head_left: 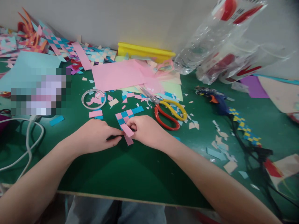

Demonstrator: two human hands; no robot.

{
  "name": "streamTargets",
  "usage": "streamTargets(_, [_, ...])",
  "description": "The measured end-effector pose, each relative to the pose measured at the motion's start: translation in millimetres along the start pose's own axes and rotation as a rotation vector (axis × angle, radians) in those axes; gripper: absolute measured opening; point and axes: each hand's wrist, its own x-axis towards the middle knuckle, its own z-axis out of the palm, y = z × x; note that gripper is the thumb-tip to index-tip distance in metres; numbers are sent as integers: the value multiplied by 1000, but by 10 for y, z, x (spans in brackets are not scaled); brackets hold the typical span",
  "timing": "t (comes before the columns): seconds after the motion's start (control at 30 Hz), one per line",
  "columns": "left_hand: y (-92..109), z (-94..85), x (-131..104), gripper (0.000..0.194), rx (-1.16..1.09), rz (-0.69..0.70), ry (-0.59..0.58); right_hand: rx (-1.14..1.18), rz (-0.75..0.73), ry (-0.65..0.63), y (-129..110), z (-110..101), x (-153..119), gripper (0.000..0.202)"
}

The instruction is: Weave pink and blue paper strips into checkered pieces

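Between my hands is a small woven paper piece (125, 115) in a pink and blue checker pattern, with a blue strip end sticking out to the upper right and pink strip ends hanging down. My right hand (148, 132) is closed on its right side, fingers curled against the weave. From the other side, my left hand (99, 137) pinches a lower pink end between thumb and forefinger; the fingertips are partly hidden there. Just right of my right hand lie scissors (168, 113) with one red and one yellow handle. Folded pink and blue strips (95, 114) rest beyond my left hand.
A clear tape ring (93, 99) lies amid paper scraps. Behind are pink sheets (116, 74), a yellow tray (146, 53) and a heap of woven strips (60, 43). A glue gun (219, 104) and plastic-wrapped cups (233, 56) stand right; a white cable (28, 143) loops left.
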Motion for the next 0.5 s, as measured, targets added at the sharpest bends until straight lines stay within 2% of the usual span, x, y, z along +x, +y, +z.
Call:
streamTargets(0.3, [-5, 0, -8, 25, 31, 15, 5, 62, 4, 3, 19, -35, 0, 3])
streamTargets(0.5, [-16, 11, -15, 24, 66, 42, 24, 114, -53, 75, 36, -11, 21, 8])
